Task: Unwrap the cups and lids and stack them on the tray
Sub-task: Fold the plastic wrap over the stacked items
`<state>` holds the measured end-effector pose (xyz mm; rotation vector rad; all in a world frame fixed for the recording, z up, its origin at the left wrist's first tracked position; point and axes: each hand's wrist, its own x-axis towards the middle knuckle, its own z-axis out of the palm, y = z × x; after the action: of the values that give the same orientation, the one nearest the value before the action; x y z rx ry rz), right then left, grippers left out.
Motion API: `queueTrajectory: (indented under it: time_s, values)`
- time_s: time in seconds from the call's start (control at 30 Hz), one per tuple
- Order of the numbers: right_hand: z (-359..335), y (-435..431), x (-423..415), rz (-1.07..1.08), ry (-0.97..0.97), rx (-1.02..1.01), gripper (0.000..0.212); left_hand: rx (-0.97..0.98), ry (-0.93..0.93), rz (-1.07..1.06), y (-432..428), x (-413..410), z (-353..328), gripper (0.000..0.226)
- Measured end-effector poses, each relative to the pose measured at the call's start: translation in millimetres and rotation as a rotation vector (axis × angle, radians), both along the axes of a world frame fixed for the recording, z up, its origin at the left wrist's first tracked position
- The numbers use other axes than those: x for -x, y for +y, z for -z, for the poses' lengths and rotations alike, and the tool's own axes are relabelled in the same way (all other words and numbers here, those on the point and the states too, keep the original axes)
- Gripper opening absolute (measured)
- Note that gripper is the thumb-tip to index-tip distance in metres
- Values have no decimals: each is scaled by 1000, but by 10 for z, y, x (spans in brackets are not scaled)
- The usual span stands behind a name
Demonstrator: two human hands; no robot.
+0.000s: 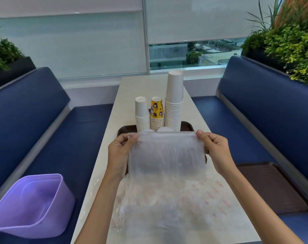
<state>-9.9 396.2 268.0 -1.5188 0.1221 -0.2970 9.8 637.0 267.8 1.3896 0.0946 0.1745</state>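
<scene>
Head view is showing a clear plastic wrapper (167,155) trailing nearest, under the wrists, on the table (132,88). Left hand (121,148) and right hand (214,148) are each pinching an upper corner, pulling it taut between them, probably to open or flatten it. Just beyond the fingertips, three upturned cup stacks (174,103) are standing on the brown tray (186,125).
</scene>
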Motion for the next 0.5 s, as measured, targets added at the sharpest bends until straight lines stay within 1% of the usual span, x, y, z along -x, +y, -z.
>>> queueTrajectory:
  time_s: [0.13,0.2,0.27,0.3,0.37,0.43,0.5]
  values:
    - [14,-63,-37,12,45,-27,26,-24,6,-49,-67,-75,20,5]
    - [8,-79,-24,10,77,-95,25,-28,8,-69,-81,-101,56,6]
    - [41,-84,8,-66,180,-222,28,-62,7,-72,-83,-131,126,4]
    - [65,-74,41,-152,252,-282,32,-88,8,-70,-84,-140,166,3]
    - [202,-41,106,-319,392,-340,44,-139,24,-70,-96,-133,255,7]
    - [355,-2,152,-382,512,-354,46,-185,47,-81,-115,-122,334,14]
    - [466,19,155,-370,568,-301,38,-226,109,-120,-117,-115,389,23]
